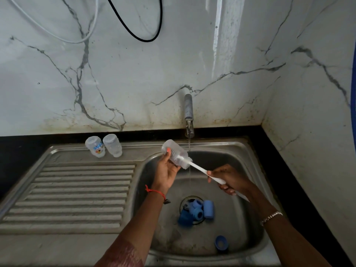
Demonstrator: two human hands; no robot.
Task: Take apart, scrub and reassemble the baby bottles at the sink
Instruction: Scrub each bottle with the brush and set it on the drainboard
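My left hand (167, 170) grips a clear baby bottle (173, 152) tilted over the sink basin, its open mouth pointing down to the right. A white bottle brush (198, 168) runs into that mouth, bristles inside the bottle. My right hand (228, 179) holds the brush handle. Two more clear bottles (104, 145) stand upside down on the sink ledge at the back left, one with a coloured print. Several blue caps and collars (196, 210) lie around the drain, and one blue ring (221, 242) lies near the basin's front right.
The tap (188, 114) on the back wall runs a thin stream of water just right of the bottle. The steel sink (248, 151) has a ribbed drainboard (77, 191) to the left. A black counter edge and marble wall close in on the right.
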